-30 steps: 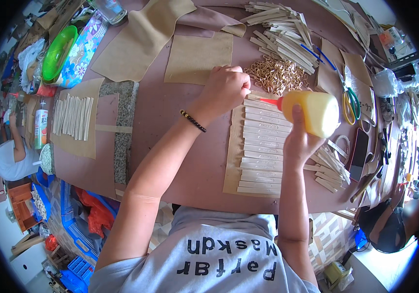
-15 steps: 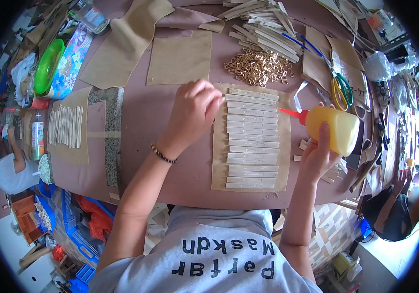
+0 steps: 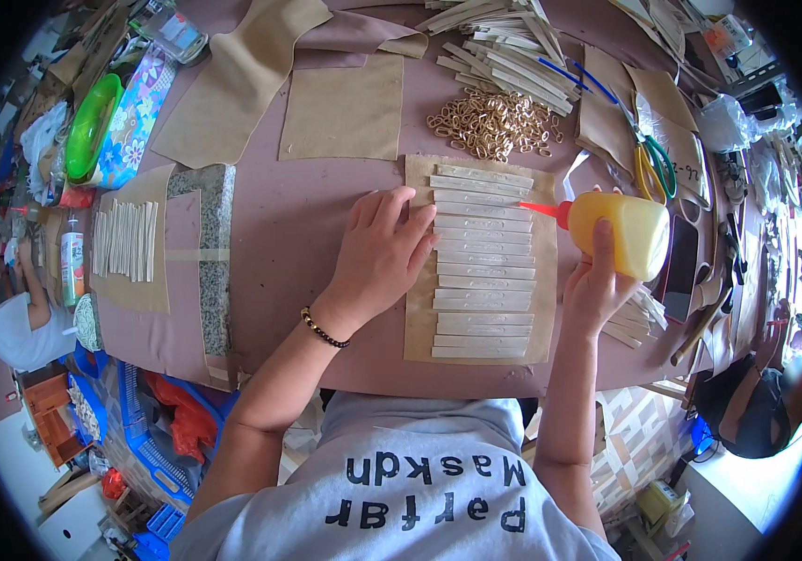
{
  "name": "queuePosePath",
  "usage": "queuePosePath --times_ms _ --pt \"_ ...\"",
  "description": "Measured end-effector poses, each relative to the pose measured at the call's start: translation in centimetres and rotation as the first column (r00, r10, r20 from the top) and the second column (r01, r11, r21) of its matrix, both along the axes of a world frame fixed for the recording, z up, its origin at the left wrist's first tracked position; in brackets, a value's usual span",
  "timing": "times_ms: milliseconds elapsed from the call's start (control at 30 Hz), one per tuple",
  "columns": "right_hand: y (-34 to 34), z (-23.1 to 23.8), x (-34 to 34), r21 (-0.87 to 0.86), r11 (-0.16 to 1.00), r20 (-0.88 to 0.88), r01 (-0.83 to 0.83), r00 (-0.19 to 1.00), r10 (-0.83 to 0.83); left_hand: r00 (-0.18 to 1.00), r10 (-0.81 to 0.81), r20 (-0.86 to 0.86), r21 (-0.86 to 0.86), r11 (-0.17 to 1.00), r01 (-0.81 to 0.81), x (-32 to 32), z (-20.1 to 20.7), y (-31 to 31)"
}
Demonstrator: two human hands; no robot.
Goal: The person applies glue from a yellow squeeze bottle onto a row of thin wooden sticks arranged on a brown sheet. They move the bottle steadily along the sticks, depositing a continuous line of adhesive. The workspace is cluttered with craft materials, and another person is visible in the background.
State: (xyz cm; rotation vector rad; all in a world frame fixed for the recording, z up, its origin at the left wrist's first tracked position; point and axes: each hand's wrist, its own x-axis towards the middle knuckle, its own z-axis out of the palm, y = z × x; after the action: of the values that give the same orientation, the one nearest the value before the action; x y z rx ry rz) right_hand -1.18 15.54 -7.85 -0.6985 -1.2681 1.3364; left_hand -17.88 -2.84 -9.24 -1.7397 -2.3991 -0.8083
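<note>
My right hand is wrapped round a yellow squeeze bottle with a red nozzle. The bottle lies tilted, its nozzle tip over the right end of one of the pale strips. Several such strips lie side by side in a column on a tan leather-like sheet; shiny clear streaks show on many of them. At the sheet's left edge is my left hand, palm down, fingers apart, fingertips beside the strips' left ends. Whether they touch the strips I cannot tell.
Beyond the sheet sit a heap of gold metal links and a pile of pale strips. Scissors lie at the far right. More strips rest on a left sheet. One person is at left, another at right.
My left hand has come down and its closed fingers have spread beside the strips. My right hand has moved left with the bottle, bringing the nozzle over a strip's end.
</note>
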Motion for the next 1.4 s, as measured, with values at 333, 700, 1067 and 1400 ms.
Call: queuePosePath --times_ms 333,700,1067,1400 --pt "-1.9 0.3 -2.3 0.009 0.995 0.101 -0.095 0.991 0.094 1.0 -0.006 -0.008 0.001 1.0 0.006 -0.1 -0.5 -0.2" --pt "-3.7 0.5 -4.8 0.093 0.98 0.117 -0.175 0.979 0.164 1.0 0.019 0.018 -0.019 1.0 -0.019 0.1 -0.8 -0.1" --pt "-4.7 0.5 -6.2 0.102 0.971 0.124 -0.214 0.972 0.201 1.0 0.019 0.019 -0.016 1.0 -0.019 0.2 -0.8 -0.1" --pt "-4.3 0.7 -5.8 0.131 0.975 0.146 -0.182 0.976 0.163 1.0 0.019 0.005 -0.007 1.0 -0.019 0.2 -0.7 -0.1"
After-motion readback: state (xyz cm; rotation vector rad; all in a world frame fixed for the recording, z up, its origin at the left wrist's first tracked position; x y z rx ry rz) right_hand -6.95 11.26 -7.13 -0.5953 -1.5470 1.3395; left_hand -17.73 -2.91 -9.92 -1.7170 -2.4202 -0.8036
